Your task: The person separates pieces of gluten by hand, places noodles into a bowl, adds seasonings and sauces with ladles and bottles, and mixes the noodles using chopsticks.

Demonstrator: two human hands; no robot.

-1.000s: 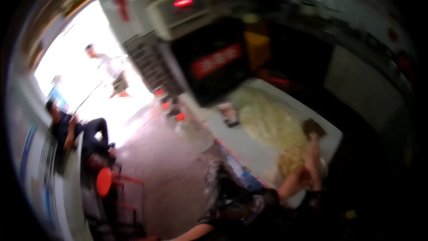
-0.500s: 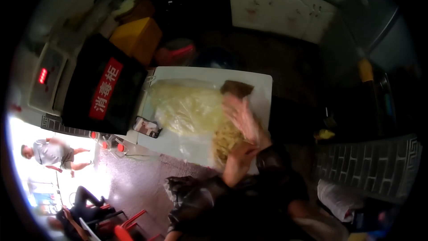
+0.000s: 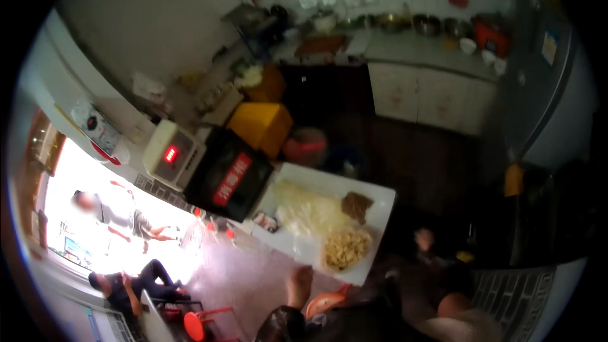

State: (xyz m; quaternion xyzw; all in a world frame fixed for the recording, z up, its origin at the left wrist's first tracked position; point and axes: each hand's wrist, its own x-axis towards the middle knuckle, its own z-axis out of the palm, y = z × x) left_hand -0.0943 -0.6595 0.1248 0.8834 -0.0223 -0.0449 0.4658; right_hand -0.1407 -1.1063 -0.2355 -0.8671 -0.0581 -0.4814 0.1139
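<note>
My left hand [image 3: 299, 285] is just off the near edge of the white table [image 3: 297, 250], blurred, with its fingers hard to make out. My right hand [image 3: 424, 239] hangs in the dark beyond the table's right side, also blurred. On the tabletop a heap of pale yellow pieces [image 3: 346, 248] lies near the right corner. Behind it sits a brown, flat-looking item [image 3: 357, 206]. A large clear plastic bag with pale yellow contents [image 3: 304, 210] covers the middle. A phone with a lit screen [image 3: 265, 221] rests at the left edge.
An orange-red seat [image 3: 326, 303] is near my left hand. A black cabinet with a red label [image 3: 229, 174] and a yellow box [image 3: 261, 126] stand beyond the table. Two people [image 3: 120, 215] are at the bright opening, near a red stool [image 3: 194, 326]. A counter [image 3: 405, 47] holds bowls.
Both hands have come off the table and moved apart, the left to the near edge, the right out to the side. The view has shifted, showing more of the counter and wall.
</note>
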